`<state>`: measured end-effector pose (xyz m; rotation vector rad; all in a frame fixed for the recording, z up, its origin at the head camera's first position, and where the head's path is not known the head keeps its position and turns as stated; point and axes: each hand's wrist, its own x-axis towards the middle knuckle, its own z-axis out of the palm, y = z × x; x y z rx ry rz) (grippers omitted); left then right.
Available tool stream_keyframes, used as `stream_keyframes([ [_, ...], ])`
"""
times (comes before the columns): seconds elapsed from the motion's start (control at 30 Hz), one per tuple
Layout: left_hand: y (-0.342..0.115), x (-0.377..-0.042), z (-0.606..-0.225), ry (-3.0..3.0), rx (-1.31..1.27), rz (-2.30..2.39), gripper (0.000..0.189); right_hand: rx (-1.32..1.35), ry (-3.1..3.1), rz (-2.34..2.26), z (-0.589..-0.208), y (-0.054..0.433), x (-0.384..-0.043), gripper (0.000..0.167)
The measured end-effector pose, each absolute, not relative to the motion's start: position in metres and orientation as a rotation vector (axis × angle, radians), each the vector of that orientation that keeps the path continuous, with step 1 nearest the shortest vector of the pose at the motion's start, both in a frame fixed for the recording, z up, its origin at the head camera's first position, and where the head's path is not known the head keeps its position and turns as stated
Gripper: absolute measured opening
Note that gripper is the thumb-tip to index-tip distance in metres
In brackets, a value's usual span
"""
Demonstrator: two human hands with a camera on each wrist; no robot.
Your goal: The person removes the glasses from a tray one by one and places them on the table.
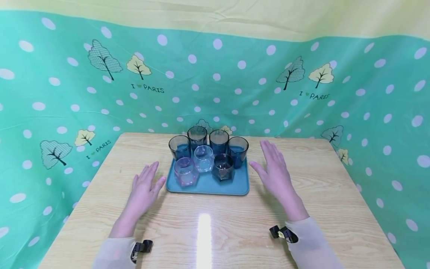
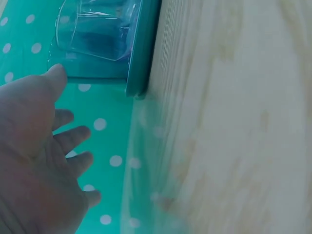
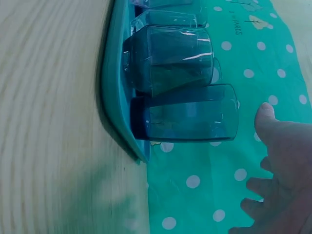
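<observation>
A blue tray [image 1: 205, 188] carries several drinking glasses. Tall smoky tumblers stand along its back, among them a tumbler [image 1: 237, 151] at the right. In front are a pinkish glass [image 1: 186, 172], a clear glass [image 1: 203, 160] and a dark faceted glass [image 1: 223, 168]. My left hand [image 1: 144, 190] is spread just left of the tray, touching nothing; the left wrist view shows its thumb near a glass [image 2: 97, 29]. To the tray's right hovers my right hand [image 1: 275, 173], fingers extended, apart from the nearest tumbler [image 3: 190, 114].
The tray lies on a light wooden table [image 1: 235, 231] towards its back edge. Behind and at both sides hangs a green dotted curtain [image 1: 215, 89] with printed trees. Each wrist wears a small black camera, one at the left [image 1: 142, 247], one at the right [image 1: 280, 232].
</observation>
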<state>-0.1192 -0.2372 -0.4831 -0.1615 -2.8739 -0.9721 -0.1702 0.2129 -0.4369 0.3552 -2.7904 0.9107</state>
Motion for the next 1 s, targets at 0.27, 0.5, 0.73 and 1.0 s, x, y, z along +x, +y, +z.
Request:
stream_keyframes([
  [0.27, -0.239, -0.123, -0.491, -2.878, -0.149, -1.108, 0.075, 0.351, -2.753, 1.064, -0.431, 0.205, -0.178, 0.084],
  [0.5, -0.242, -0.122, -0.496, -2.867, -0.119, -1.231, 0.075, 0.329, -2.743, 1.186, -0.428, 0.198, -0.185, 0.083],
  [0.73, -0.243, -0.121, -0.504, -2.848, -0.138, -1.305, 0.074, 0.297, -2.739, 1.259, -0.43, 0.19, -0.192, 0.081],
  [1.0, -0.24, -0.118, -0.51, -2.868, -0.14, -1.349, 0.072, 0.274, -2.751, 1.339, -0.428, 0.189, -0.199, 0.08],
])
